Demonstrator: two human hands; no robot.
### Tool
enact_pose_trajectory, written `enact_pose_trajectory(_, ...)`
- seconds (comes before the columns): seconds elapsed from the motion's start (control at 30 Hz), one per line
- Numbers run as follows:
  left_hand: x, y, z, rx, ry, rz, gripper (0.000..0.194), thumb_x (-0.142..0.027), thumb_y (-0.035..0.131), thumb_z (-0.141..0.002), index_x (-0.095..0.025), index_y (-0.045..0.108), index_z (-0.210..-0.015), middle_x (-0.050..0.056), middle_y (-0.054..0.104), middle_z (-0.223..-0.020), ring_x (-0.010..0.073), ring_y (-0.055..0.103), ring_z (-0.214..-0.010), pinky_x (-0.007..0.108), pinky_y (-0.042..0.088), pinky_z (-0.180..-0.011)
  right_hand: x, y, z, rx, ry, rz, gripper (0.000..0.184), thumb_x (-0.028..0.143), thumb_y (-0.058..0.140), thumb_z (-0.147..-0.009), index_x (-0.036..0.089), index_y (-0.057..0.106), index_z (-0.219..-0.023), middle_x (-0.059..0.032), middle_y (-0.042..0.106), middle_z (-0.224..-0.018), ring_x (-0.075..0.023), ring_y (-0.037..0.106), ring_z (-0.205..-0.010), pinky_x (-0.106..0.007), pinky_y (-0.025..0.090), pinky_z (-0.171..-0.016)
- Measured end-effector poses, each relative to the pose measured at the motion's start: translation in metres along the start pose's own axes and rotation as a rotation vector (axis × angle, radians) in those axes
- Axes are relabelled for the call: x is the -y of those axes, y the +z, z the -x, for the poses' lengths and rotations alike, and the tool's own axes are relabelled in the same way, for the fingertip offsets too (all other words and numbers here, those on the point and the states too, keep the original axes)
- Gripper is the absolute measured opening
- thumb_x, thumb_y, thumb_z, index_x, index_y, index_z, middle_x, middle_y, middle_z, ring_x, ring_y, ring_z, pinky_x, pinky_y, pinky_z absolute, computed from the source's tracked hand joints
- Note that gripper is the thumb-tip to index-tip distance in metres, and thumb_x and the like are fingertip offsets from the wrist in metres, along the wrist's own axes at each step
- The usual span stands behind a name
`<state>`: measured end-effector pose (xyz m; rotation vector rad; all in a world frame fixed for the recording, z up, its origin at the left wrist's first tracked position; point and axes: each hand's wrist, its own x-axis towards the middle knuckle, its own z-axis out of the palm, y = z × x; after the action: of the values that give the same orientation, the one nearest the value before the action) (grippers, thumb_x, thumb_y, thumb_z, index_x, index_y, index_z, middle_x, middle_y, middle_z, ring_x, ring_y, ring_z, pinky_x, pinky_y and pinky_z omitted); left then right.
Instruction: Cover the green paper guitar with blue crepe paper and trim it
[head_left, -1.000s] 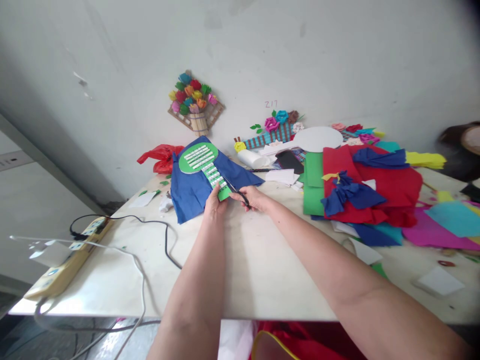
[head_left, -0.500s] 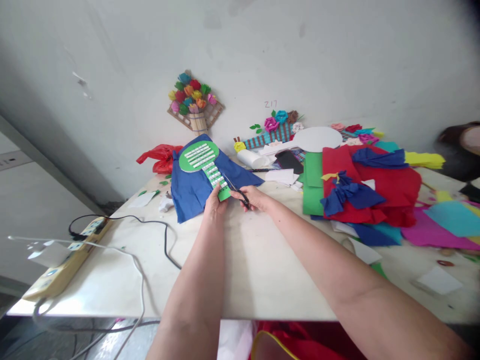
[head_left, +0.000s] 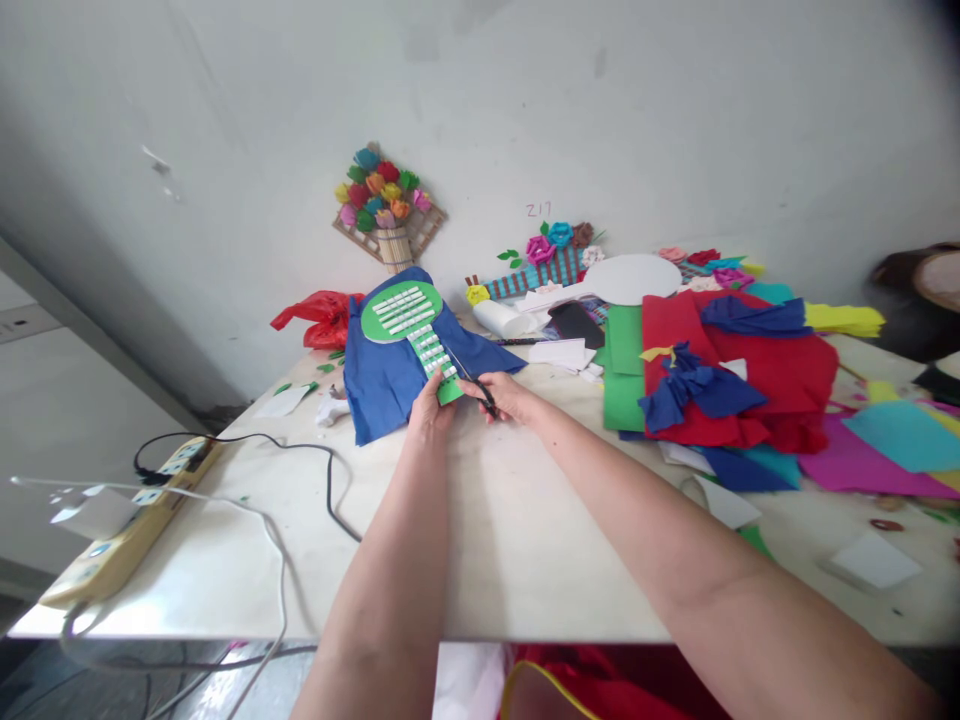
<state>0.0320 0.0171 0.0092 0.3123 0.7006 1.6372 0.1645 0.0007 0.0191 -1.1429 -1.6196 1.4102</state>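
A green paddle-shaped piece (head_left: 369, 318) with rows of small white strips lies over a sheet of blue crepe paper (head_left: 373, 400). My left hand (head_left: 433, 408) is closed on the lower end of its handle. In my right hand (head_left: 508, 394) is a pair of scissors (head_left: 480, 388) with black handles. Their blades point up and left along the right side of the green handle, over the blue paper. At this size I cannot tell whether the blades touch the paper.
A power strip (head_left: 161, 497) with cables lies at the table's left. Behind the blue paper sits a red plastic bag (head_left: 319, 318). On the right are red crepe paper (head_left: 787, 350), green sheets (head_left: 624, 365) and scraps. A bouquet of paper flowers (head_left: 386, 190) leans against the wall.
The camera view has shifted slightly. The green piece looks turned a little to the right, while both hands keep nearly the same place and grip.
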Motion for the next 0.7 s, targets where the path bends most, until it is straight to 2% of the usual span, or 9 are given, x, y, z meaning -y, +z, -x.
enact_pose_trajectory(0.2,-0.0006,0.0008,0.0007,0.005,0.000,0.009,0.012,-0.006,0.052,-0.084,-0.012,0.062,-0.080,0.004,0.066,-0.072,0.0121,0.063,-0.060,0.021,0.051,-0.063,-0.0001,0.0017,0.0005,-0.028,0.006,-0.009,0.050,0.064,0.065,-0.069,0.018,0.046,-0.067,0.0058,0.050,-0.044,-0.0057,0.046,-0.029,-0.015,0.019,-0.023)
enact_pose_trajectory(0.53,-0.0006,-0.0005,-0.0003,0.019,0.008,0.026,0.014,-0.006,0.052,-0.084,-0.013,0.064,-0.088,0.003,0.067,-0.070,0.0126,0.063,-0.060,0.021,0.051,-0.062,0.0033,0.0033,0.0023,-0.076,0.022,0.015,0.046,0.058,0.070,-0.069,0.016,0.049,-0.067,0.0076,0.045,-0.041,-0.0033,0.039,-0.026,-0.014,0.018,-0.024)
enact_pose_trajectory(0.7,-0.0011,0.0004,0.0017,0.019,0.005,0.026,0.013,-0.006,0.052,-0.084,-0.013,0.063,-0.087,0.003,0.067,-0.069,0.0125,0.063,-0.059,0.021,0.051,-0.062,0.0002,0.0013,0.0007,-0.037,0.012,-0.023,0.048,0.060,0.068,-0.069,0.017,0.048,-0.066,0.0063,0.048,-0.042,-0.0054,0.045,-0.029,-0.014,0.018,-0.024)
